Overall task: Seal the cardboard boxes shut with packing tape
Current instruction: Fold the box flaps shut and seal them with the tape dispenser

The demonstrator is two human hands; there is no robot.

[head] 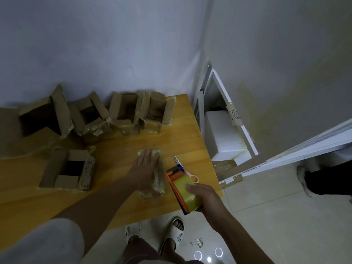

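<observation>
Nearest, two feet in white slippers (pixel 171 233) stand on pale floor tiles (pixel 266 216) just off the near edge of the wooden worktop (pixel 118 149). Small scraps of tape (pixel 199 241) lie on the tiles beside them.

The right hand (pixel 204 197) grips a tape dispenser (pixel 182 189), fingers curled over its yellowish roll, the orange and blue frame tilted. It hangs over the worktop's near right corner, partly past the edge. Pink-handled scissors (pixel 190 175) lie under and just beyond it, near the right edge.

The left hand (pixel 146 168) lies flat, fingers straight and together, pressing on a small closed box (pixel 159 178) wrapped in glossy, wrinkled tape. That box sits near the right side of the worktop, just left of the dispenser and apart from it.

To the left, well apart, an open box (pixel 68 170) stands with flaps spread and a dark inside, bits of tape clinging to its sides. Bare wood lies between the two boxes and beyond the hand.

Farther back, a row of four open boxes (pixel 91 115) stands against the wall (pixel 95 44), flaps up, old tape hanging from them; the rightmost holds smaller cartons.

Right of the worktop's edge, a white foam box (pixel 222 134) sits low in a narrow gap beside a white frame (pixel 224 96), with a cardboard package (pixel 228 174) on the floor nearer. At the far right edge, another person's shoe (pixel 302 178) shows.
</observation>
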